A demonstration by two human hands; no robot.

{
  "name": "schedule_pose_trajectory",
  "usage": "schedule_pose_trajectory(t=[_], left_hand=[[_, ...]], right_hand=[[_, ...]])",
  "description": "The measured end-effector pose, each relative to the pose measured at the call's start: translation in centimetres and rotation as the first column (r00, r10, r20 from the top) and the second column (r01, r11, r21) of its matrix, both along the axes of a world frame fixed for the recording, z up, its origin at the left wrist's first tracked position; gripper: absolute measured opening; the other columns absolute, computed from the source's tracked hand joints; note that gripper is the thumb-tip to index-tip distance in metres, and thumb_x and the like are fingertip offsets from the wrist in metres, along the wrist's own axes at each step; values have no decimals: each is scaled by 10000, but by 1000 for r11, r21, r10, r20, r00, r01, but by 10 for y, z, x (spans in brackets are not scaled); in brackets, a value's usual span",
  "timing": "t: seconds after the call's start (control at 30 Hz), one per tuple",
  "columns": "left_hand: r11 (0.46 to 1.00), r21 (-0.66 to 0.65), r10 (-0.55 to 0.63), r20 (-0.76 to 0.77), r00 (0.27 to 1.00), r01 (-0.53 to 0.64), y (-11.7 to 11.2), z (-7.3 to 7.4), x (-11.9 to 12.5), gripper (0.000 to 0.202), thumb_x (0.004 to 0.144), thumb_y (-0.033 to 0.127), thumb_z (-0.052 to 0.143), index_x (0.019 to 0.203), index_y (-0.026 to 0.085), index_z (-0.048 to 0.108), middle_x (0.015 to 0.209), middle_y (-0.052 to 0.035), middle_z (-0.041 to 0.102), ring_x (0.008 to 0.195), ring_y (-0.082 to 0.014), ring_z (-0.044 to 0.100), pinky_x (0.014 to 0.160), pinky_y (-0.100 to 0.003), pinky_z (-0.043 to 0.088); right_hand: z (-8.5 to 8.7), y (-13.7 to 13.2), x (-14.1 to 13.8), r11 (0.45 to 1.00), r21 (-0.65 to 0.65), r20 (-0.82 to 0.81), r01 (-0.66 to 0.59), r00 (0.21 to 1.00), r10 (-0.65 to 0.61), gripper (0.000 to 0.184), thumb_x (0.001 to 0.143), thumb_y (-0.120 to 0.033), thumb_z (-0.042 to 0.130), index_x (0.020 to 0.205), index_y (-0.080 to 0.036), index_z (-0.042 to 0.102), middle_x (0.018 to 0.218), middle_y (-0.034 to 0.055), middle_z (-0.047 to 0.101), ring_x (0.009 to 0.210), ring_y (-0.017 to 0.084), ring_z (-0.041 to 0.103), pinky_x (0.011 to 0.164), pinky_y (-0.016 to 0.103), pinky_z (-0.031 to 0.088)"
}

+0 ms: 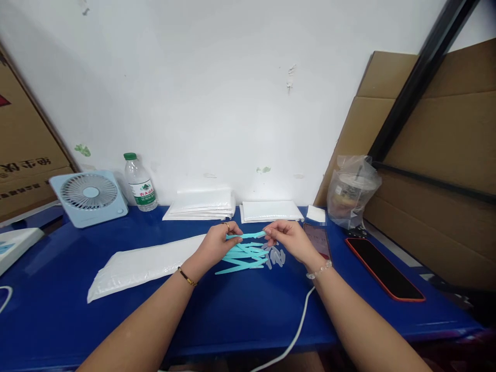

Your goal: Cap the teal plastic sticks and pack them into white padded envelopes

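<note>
Strip (251, 236) of teal stuff, long axis running side to side, is strung between the left hand (222, 240) and right hand (289, 237). Each has thumb and fingers pinching near one end, so neither's nearer tbh. Loose pile of similar strips (244, 254) sits just below on the blue table (251, 310), clear bits (276, 257) near the right hand, white packet (147, 263) by the left.

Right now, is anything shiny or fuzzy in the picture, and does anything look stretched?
In the head view, soft glare shows on the glossy white plastic packets; in the head view, the lower right corner looks dark and blurry, while the thin turquoise strip in the left hand and right hand looks clearer; there too, the red-edged black phone seems stretched.
</note>
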State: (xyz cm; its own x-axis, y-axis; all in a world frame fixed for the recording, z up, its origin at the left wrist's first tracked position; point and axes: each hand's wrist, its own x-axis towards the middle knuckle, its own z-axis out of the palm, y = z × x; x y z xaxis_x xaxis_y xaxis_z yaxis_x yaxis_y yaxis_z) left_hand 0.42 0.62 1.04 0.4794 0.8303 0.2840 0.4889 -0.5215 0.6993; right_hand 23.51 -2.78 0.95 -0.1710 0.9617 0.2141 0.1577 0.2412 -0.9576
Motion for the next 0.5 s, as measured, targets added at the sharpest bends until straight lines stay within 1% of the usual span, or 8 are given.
schedule_pose_trajectory(t=[0.07,0.13,0.17,0.2,0.27,0.33,0.4,0.5], left_hand=[[999,37,2,-31,1000,-1,-2,0,3,113,792,276,539,853,201,598,837,-3,643,794,-152,582,728,-260,449],[992,122,35,-56,998,-28,-2,1,5,197,789,254,546,977,217,592,955,-20,631,893,-173,568,795,-286,440],[982,179,66,-67,996,-53,-2,2,5,269,781,247,560,1048,228,573,1033,-32,611,963,-190,547,843,-309,425],[969,233,101,-83,991,-79,-1,2,4,328,770,243,577,1097,239,554,1096,-41,584,1024,-207,519,886,-335,403],[954,287,137,-159,978,-87,4,1,0,356,751,246,601,1105,259,557,1143,-46,553,1086,-237,474,929,-378,363],[968,251,100,-277,956,-28,9,-3,-6,289,751,259,598,1040,271,602,1116,-40,568,1088,-250,462,924,-393,349],[982,184,31,-360,932,39,14,-8,-10,228,766,272,573,984,274,640,1092,-36,590,1083,-249,459,916,-390,337],[990,125,-11,-397,918,66,19,-14,-12,168,789,298,530,873,253,667,1001,-32,627,1023,-232,484,891,-376,332]], right_hand=[[-1,1,-2,998,-33,-1,-49,999,49,363,744,-490,639,853,-144,638,732,47,660,634,161,650,604,283,515],[-4,3,1,998,-48,14,-50,999,50,376,738,-487,642,881,-140,639,740,54,665,658,172,654,614,285,508],[-6,6,3,999,-38,26,-9,1000,10,371,743,-484,634,881,-140,640,735,53,664,656,170,648,619,284,500],[-8,9,6,998,-19,45,59,997,-58,361,751,-482,622,869,-141,642,726,50,661,650,166,637,624,284,490],[-15,17,14,975,30,113,222,968,-224,338,758,-475,599,826,-148,652,718,44,659,652,162,611,638,284,469],[-22,25,20,944,55,240,325,913,-329,312,749,-456,594,774,-153,666,712,41,661,657,168,590,632,284,448],[-27,32,23,937,45,398,347,854,-336,292,744,-430,586,715,-152,672,674,42,657,643,178,579,603,284,428],[-29,35,25,938,66,546,341,774,-320,254,749,-373,566,696,-150,676,666,47,658,646,182,582,596,282,417]])
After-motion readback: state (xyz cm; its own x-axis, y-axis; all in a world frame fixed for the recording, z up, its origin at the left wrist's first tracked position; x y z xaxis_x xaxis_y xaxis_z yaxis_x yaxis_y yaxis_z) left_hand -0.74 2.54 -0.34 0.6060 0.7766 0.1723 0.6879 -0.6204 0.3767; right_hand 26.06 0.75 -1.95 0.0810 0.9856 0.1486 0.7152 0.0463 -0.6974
